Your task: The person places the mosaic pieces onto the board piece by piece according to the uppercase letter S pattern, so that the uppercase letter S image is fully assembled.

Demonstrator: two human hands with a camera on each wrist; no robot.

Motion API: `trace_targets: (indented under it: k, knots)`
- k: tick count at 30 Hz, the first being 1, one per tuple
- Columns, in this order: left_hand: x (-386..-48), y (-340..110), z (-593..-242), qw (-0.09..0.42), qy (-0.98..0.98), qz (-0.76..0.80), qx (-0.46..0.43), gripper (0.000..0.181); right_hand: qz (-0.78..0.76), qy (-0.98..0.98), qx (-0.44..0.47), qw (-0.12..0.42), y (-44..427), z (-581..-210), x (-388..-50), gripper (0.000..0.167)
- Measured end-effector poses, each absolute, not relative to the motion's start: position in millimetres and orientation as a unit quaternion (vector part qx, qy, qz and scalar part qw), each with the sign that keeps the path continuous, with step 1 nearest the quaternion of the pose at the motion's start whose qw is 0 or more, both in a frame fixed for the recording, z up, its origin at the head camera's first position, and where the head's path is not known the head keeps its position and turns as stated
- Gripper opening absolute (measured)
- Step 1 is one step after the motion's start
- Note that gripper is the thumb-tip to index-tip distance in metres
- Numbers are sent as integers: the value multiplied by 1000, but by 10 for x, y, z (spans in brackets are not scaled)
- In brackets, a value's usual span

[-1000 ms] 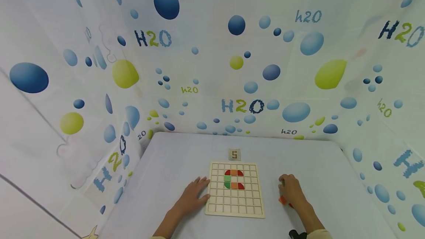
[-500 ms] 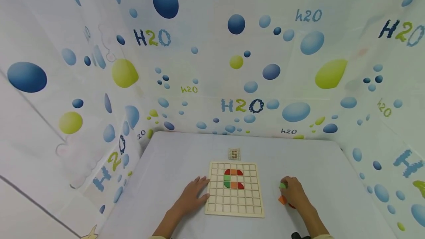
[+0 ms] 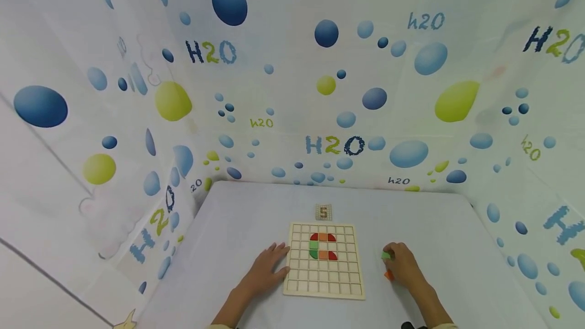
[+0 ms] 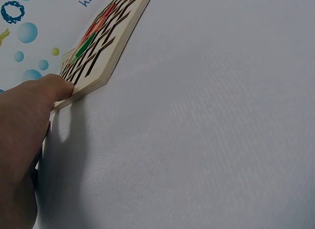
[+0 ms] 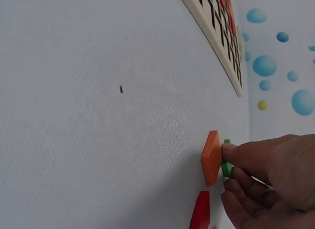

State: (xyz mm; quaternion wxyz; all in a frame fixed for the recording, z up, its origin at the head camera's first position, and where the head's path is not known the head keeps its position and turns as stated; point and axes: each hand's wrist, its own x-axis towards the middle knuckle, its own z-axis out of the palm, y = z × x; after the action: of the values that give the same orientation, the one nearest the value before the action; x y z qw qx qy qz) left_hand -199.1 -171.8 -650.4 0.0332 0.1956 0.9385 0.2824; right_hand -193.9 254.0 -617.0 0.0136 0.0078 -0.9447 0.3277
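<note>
A wooden grid board (image 3: 323, 281) lies on the white table, with red, orange and green tiles (image 3: 313, 244) set in its upper middle. At its left edge the left hand (image 3: 265, 270) rests with fingers spread; the left wrist view shows the thumb touching the board's rim (image 4: 101, 81). Right of the board, the right hand (image 3: 404, 263) pinches a green piece (image 3: 386, 255) between thumb and fingers, seen also in the right wrist view as a green piece (image 5: 227, 167). Beside those fingers lies an orange tile (image 5: 211, 159), and nearer the camera a red piece (image 5: 201, 212).
Behind the board lies a small card (image 3: 323, 212) with a brown figure on a grid. A white curtain (image 3: 283, 90) printed with bubbles and lettering stands behind and beside the table (image 3: 247, 207). A dark object (image 3: 407, 325) shows by the right sleeve.
The green piece has come into view in the right fingers, which have shifted slightly. The red piece by the hand is now hidden in the head view. The left hand and board have stayed put.
</note>
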Motion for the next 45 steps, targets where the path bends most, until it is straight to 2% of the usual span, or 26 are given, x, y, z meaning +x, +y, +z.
trace_targets:
  k: [11, 20, 27, 34, 40, 45]
  knots:
    - [-1986, -1718, -6503, 18, 934, 287, 211, 60, 322, -946, 29, 26, 2404, -6197, -1990, 20]
    - [-1975, -1700, -6432, 29, 935, 288, 207, 60, 367, -930, 23, 19, 1968, -6150, -2006, 20]
    - [-1962, -1689, -6418, 33, 936, 284, 205, 60, 403, -910, 97, 10, 1566, -6139, -1916, 23]
    - [-1973, -1693, -6440, 32, 936, 284, 205, 60, 376, -904, 200, 23, 1420, -6277, -1868, 12]
    - [-1969, -1698, -6449, 29, 935, 288, 204, 60, 354, -911, 210, 19, 1434, -6331, -1890, 12]
    - [-1963, -1701, -6447, 30, 937, 284, 202, 60, 329, -918, 222, 22, 1449, -6332, -1893, 6]
